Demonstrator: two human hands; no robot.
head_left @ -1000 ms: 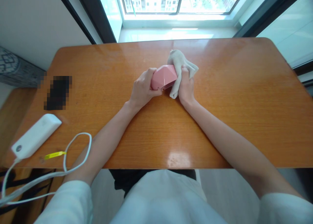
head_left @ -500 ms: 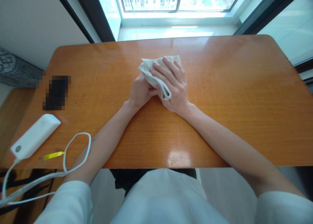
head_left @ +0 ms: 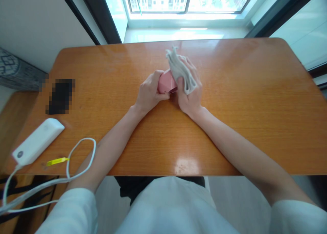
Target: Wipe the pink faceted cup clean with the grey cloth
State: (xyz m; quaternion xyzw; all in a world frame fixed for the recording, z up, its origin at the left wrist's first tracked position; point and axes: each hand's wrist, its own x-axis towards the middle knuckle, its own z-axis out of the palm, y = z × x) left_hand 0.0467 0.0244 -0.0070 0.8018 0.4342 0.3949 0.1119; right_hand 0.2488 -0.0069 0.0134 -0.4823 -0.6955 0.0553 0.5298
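Observation:
My left hand grips a small pink object with smooth, angled faces; its kind is not clear, as fingers and cloth cover part of it. A folded whitish cloth is in my right hand, thumb on the near side and fingers behind. The cloth's left side lies against the right side of the pink object. Both hands are over the middle of the wooden table.
On the table's left lie a pixelated dark object and a white power strip. Its white cable loops over my left forearm, with a yellow tag beside it. A window is beyond the far edge.
My right hand has turned and shifted right with the cloth, off the top of the pink object. That object, covered before, now shows in my left hand.

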